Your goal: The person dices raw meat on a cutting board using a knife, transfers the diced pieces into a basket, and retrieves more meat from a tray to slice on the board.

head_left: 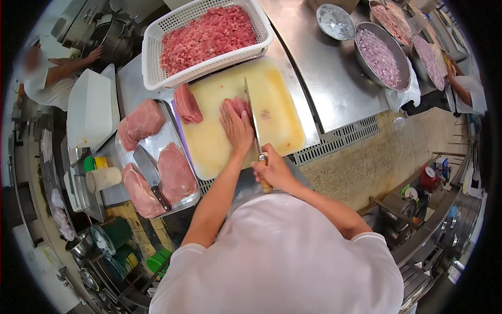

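My right hand (pixel 274 167) is wrapped round the wooden handle of a long, thin knife (pixel 252 112), whose blade points away over the yellowed cutting board (pixel 209 152). Just left of the blade, my left hand (pixel 236 127) presses down on a piece of pink meat (pixel 240 106), its fingers stretched out over it. The meat is partly hidden under the fingers. A stack of sliced meat (pixel 187 103) lies at the board's upper left edge.
A white perforated basket (pixel 149 63) of diced meat stands behind the board. At left, a metal tray (pixel 196 196) holds large meat pieces and a second knife (pixel 149 167). Bowls of chopped onion (pixel 377 55) stand at upper right. Other people are at far left (pixel 47 78) and far right (pixel 468 91).
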Demonstrator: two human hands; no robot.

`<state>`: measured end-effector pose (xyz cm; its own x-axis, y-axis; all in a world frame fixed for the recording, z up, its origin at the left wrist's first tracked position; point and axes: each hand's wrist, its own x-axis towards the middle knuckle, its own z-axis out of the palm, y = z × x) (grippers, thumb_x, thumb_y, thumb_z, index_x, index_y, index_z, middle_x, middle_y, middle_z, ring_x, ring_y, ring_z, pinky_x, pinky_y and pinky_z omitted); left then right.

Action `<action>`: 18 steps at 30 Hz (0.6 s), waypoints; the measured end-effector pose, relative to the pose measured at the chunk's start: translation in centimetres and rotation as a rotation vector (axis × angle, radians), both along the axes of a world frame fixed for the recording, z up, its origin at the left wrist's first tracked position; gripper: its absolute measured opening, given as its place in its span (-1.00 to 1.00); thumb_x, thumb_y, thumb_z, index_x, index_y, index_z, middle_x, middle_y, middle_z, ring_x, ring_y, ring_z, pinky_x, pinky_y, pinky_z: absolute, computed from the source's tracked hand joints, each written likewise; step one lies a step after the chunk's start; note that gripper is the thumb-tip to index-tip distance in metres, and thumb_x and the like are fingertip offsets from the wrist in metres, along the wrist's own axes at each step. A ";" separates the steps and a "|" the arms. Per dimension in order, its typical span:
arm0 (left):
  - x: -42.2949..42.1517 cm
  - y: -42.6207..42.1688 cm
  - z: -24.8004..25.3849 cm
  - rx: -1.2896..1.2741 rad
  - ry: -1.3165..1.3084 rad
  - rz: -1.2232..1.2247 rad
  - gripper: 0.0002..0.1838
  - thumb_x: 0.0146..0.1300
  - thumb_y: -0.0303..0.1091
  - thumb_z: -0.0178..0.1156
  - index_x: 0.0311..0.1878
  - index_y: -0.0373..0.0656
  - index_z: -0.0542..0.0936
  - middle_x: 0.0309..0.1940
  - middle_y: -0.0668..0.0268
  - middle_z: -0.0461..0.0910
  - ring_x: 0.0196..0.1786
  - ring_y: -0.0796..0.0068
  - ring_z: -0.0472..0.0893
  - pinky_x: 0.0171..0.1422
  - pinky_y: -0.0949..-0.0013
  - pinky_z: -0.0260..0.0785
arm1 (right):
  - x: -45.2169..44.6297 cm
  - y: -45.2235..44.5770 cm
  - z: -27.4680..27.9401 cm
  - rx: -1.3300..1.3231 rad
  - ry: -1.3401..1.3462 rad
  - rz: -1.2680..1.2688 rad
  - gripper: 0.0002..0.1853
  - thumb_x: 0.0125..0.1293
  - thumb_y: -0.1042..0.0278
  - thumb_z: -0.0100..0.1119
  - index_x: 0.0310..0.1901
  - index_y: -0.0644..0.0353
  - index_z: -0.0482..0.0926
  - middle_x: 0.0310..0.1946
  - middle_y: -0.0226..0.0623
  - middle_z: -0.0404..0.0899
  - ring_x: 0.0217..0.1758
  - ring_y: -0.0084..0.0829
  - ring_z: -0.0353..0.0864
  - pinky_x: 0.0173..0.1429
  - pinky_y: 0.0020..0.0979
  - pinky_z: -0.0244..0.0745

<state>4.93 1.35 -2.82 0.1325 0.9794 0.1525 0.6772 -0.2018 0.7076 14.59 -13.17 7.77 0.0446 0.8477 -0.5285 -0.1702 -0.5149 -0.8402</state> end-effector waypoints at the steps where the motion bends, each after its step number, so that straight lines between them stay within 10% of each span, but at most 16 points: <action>1: -0.2 0.3 0.0 0.012 0.004 -0.043 -0.13 0.61 -0.03 0.03 0.72 -0.36 -0.06 0.70 -0.25 0.03 0.74 -0.32 -0.04 0.77 -0.27 -0.28 | 0.3 -0.1 0.0 -0.049 0.071 -0.031 -0.63 0.48 0.45 0.21 0.20 0.37 0.36 -0.47 -0.29 0.59 -0.49 -0.51 0.62 -0.41 -0.35 0.57; 6: 2.5 -1.4 2.9 0.018 0.297 -0.029 -0.05 0.38 -0.25 0.34 0.60 -0.59 0.08 0.65 -0.26 0.11 0.64 -0.34 0.13 0.69 -0.20 -0.02 | 6.2 -1.3 -0.2 -0.040 -0.155 -0.144 -0.70 0.45 0.38 0.26 0.10 0.32 0.49 -0.45 -0.30 0.58 -0.51 -0.56 0.58 -0.45 -0.44 0.51; 12: -2.8 1.0 2.1 0.234 0.314 -0.681 -0.09 0.35 -0.27 0.36 0.63 -0.43 0.15 0.57 -0.16 0.26 0.53 -0.28 0.29 0.63 -0.10 0.11 | 6.7 -2.7 -1.2 0.108 -0.181 -0.171 -0.69 0.46 0.31 0.29 0.09 0.32 0.53 -0.55 -0.36 0.54 -0.60 -0.55 0.53 -0.52 -0.37 0.44; 18: -1.9 1.1 5.1 0.138 0.259 -0.413 -0.29 0.37 -0.35 0.31 0.52 -0.37 0.33 0.41 -0.04 0.43 0.32 -0.10 0.46 0.43 -0.10 0.29 | 8.1 -2.6 1.9 -0.200 -0.254 -0.075 -0.53 0.53 0.04 0.24 0.15 0.37 0.59 -0.55 -0.30 0.54 -0.56 -0.46 0.58 -0.46 -0.31 0.45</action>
